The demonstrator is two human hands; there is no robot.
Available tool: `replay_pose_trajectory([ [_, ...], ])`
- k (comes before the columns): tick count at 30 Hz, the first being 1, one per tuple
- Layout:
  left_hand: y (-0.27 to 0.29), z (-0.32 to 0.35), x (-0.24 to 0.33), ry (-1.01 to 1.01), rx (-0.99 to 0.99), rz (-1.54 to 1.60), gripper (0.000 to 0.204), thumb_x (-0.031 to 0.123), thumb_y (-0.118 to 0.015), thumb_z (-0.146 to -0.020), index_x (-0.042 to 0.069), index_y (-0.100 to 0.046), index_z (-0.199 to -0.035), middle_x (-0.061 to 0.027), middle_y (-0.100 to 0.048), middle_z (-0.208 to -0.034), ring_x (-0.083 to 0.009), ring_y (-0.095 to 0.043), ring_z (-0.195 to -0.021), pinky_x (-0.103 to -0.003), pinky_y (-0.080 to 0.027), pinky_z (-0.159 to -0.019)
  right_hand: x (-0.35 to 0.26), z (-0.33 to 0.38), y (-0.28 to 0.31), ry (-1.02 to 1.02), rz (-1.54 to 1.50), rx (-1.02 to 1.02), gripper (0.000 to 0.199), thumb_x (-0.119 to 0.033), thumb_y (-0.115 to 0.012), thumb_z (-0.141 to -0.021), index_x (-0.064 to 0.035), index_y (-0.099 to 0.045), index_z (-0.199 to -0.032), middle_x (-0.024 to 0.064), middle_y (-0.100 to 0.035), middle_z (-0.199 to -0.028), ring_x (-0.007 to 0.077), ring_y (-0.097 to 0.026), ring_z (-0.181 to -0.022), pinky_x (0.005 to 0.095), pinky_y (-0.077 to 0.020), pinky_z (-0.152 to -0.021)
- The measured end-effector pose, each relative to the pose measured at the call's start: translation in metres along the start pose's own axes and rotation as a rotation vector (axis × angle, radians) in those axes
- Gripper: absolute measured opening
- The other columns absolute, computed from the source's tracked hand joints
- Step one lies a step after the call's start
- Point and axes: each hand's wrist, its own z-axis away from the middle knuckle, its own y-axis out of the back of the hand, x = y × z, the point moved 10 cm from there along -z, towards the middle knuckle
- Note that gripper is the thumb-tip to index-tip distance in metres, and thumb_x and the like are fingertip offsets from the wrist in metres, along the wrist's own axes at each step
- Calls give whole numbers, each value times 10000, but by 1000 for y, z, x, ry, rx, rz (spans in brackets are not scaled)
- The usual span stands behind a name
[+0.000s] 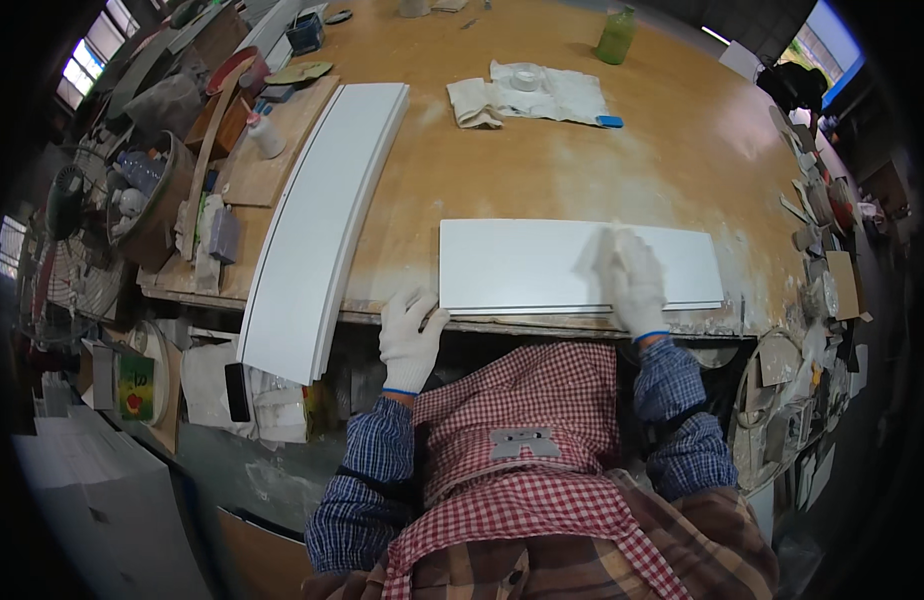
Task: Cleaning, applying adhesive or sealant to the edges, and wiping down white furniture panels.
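Note:
A flat white panel lies crosswise near the table's front edge, with a thin dark groove along its near side. My left hand, in a white knit glove, rests at the table edge by the panel's left corner. Its fingers are spread and it holds nothing. My right hand, gloved alike, lies on the right part of the panel. Motion smears its fingers, so anything beneath them cannot be made out. To the left, a stack of long white panels runs away from me and overhangs the front edge.
On the wooden table, white cloths carry a roll of tape, with a blue block beside them. A green bottle stands farther back. A white bottle, a bucket and tools crowd the left side.

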Motion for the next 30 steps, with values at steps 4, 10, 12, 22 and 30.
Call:
replay_pose_trajectory([
  [4,-2,-3,9,-37,0,57,251,193,-764,-807,96,-764,-1039,-123,-640,-1211,-311,-562,-1120,-401,-466,-981,5,-25,-16,47,122,2,318,-245,-527,-890,-32,-554,-1123,193,-563,-996,389,-522,-989,494,-405,-860],
  [10,-9,1,-3,-33,-8,78,282,163,-765,-800,98,-757,-1075,-125,-624,-1244,-312,-543,-1170,-399,-455,-1005,-146,-64,-105,204,53,-322,321,-287,-534,-910,-57,-547,-1134,120,-573,-1083,316,-524,-1069,465,-362,-971],
  [12,-15,-2,5,-68,-23,73,294,153,-764,-799,98,-755,-1087,-128,-619,-1253,-313,-536,-1184,-401,-452,-1010,-181,-60,-109,402,-70,-136,380,-330,-544,-912,-60,-542,-1180,95,-575,-1077,297,-526,-1055,471,-355,-987],
  [22,-30,8,-48,174,84,360,271,147,-769,-760,48,-721,-1008,-139,-637,-1248,-337,-544,-1210,-405,-457,-1018,-218,37,-81,225,-789,-559,374,-297,-528,-984,-77,-585,-1281,116,-636,-1187,308,-560,-1141,400,-413,-1023],
  [30,21,0,39,-142,153,66,335,38,-658,-891,-9,-633,-1222,-213,-560,-1327,-357,-551,-1218,-408,-485,-1003,-104,-22,84,61,-451,221,503,-206,-637,-904,-15,-554,-1361,163,-613,-1313,325,-571,-1223,391,-431,-1068],
])
